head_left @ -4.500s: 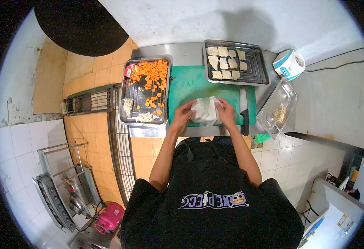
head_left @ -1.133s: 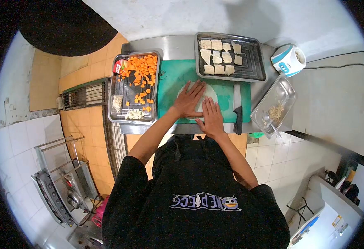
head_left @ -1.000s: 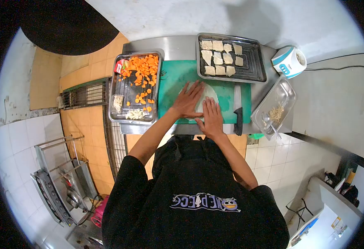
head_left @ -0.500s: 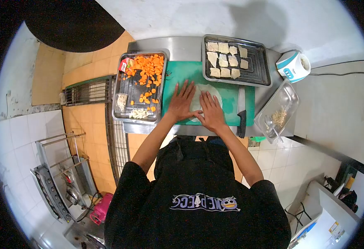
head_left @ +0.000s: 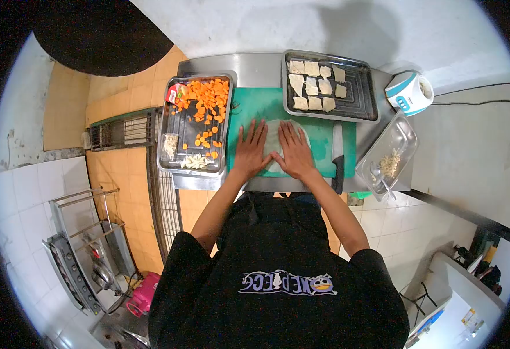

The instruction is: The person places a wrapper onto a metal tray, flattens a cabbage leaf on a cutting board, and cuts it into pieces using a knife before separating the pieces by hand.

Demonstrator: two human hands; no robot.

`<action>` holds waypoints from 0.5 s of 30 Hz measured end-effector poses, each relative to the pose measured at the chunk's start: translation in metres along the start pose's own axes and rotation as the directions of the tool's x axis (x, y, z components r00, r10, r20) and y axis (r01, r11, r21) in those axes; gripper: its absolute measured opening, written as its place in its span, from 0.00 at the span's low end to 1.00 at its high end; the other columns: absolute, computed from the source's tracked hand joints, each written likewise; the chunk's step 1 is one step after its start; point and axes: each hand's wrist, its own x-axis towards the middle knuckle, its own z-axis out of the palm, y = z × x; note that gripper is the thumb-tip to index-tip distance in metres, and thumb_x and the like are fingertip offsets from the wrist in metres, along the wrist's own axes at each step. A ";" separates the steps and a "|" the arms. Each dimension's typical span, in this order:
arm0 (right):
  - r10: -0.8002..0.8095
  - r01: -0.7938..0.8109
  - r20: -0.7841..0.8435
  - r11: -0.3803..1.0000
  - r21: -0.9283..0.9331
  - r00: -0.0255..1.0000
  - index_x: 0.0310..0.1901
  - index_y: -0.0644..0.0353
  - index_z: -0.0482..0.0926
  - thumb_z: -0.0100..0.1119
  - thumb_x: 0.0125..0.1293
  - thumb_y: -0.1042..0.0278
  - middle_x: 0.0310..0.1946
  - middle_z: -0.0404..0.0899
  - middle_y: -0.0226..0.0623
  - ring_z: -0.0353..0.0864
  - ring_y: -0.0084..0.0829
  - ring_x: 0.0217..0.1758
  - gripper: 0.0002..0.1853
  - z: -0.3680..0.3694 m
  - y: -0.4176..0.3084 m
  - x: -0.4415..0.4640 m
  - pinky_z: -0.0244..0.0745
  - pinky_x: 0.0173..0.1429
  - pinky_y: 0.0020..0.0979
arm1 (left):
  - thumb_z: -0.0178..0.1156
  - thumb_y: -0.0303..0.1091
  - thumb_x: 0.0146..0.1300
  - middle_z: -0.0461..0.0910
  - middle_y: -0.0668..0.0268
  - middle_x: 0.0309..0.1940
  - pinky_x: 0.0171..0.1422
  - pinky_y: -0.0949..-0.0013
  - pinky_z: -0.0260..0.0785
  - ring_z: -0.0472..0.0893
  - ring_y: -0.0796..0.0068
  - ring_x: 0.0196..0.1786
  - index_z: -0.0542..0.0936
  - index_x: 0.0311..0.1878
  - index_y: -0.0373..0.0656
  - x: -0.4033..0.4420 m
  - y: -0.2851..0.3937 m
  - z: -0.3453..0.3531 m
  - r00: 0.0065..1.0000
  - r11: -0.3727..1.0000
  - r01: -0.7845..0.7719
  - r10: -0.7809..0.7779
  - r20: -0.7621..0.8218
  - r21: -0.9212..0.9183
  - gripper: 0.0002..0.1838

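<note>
A thin, pale round sheet of dough [head_left: 273, 131] lies on the green cutting board [head_left: 258, 100], partly hidden under my hands. My left hand [head_left: 251, 150] rests flat on its left part, fingers stretched forward. On its right part lies my right hand [head_left: 294, 152], also flat, with the thumbs meeting in the middle. To the right of the hands, a knife [head_left: 338, 157] with a black handle lies on the board, blade pointing away from me. Behind it, a dark tray [head_left: 359, 108] holds several flat squares of pale dough [head_left: 312, 68].
At left stands a metal tray [head_left: 167, 119] with sliced carrots [head_left: 208, 93], a red packet [head_left: 176, 93] and chopped pale pieces [head_left: 195, 161]. On the right are a steel pan [head_left: 407, 131] with crumbly filling and a spoon, and a white-blue appliance [head_left: 406, 96]. A wall borders the back.
Both hands have shifted slightly on the dough. My left hand's fingers are closer together and a little nearer to me. The trays and the knife stay in place.
</note>
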 end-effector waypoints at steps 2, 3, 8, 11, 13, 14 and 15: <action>0.011 -0.011 -0.001 1.000 0.003 1.000 0.78 0.70 0.58 0.45 0.75 0.35 0.83 0.51 0.51 0.45 0.48 0.87 0.46 -0.001 0.000 -0.001 0.34 0.88 0.54 | 0.48 0.64 0.72 0.51 0.58 0.85 0.86 0.36 0.30 0.46 0.53 0.87 0.59 0.81 0.38 0.001 0.000 0.006 1.000 1.000 0.001 0.000 -0.011 0.016 0.46; -0.007 0.007 -0.033 1.000 -0.002 0.999 0.78 0.70 0.58 0.45 0.75 0.35 0.83 0.51 0.51 0.45 0.49 0.87 0.46 0.000 -0.002 -0.001 0.35 0.87 0.54 | 0.49 0.65 0.71 0.50 0.57 0.85 0.87 0.37 0.30 0.44 0.53 0.87 0.58 0.82 0.38 0.001 -0.001 0.007 1.000 0.999 -0.004 0.005 -0.019 0.039 0.48; -0.014 0.014 -0.022 1.000 -0.003 1.000 0.77 0.70 0.60 0.45 0.75 0.36 0.82 0.54 0.52 0.48 0.49 0.86 0.45 0.002 -0.006 -0.002 0.39 0.87 0.56 | 0.49 0.65 0.70 0.50 0.57 0.85 0.87 0.37 0.30 0.44 0.52 0.87 0.58 0.82 0.37 -0.003 -0.002 0.005 1.000 0.999 0.001 0.000 -0.013 0.035 0.48; -0.001 0.001 -0.072 1.000 -0.010 0.997 0.76 0.70 0.61 0.46 0.75 0.36 0.81 0.56 0.52 0.50 0.49 0.86 0.44 0.001 -0.006 -0.003 0.40 0.86 0.55 | 0.49 0.63 0.73 0.54 0.57 0.84 0.87 0.37 0.32 0.48 0.54 0.86 0.60 0.81 0.38 0.000 0.001 0.002 0.999 1.000 0.007 -0.008 -0.052 -0.010 0.45; 0.009 -0.009 -0.060 1.000 -0.007 0.998 0.76 0.71 0.61 0.45 0.75 0.37 0.80 0.57 0.52 0.51 0.49 0.85 0.44 0.005 -0.006 -0.008 0.40 0.86 0.55 | 0.50 0.64 0.72 0.54 0.57 0.84 0.87 0.38 0.32 0.48 0.54 0.86 0.60 0.81 0.38 -0.003 0.001 0.002 0.998 1.000 -0.008 0.008 -0.057 -0.008 0.45; 0.011 -0.012 -0.061 1.000 -0.008 0.998 0.76 0.71 0.61 0.45 0.75 0.37 0.80 0.57 0.52 0.51 0.49 0.85 0.44 0.007 -0.006 -0.010 0.40 0.86 0.55 | 0.50 0.64 0.72 0.54 0.57 0.84 0.87 0.38 0.32 0.48 0.54 0.86 0.60 0.81 0.38 -0.003 0.002 0.002 0.998 1.000 -0.011 0.011 -0.057 -0.008 0.45; 0.021 -0.022 -0.049 1.000 -0.007 0.999 0.77 0.71 0.60 0.46 0.75 0.37 0.81 0.57 0.52 0.51 0.49 0.86 0.44 0.006 -0.006 -0.008 0.40 0.86 0.55 | 0.50 0.64 0.72 0.54 0.57 0.84 0.87 0.38 0.32 0.48 0.54 0.86 0.60 0.81 0.39 -0.002 0.001 0.002 0.998 1.000 -0.012 0.012 -0.056 -0.004 0.46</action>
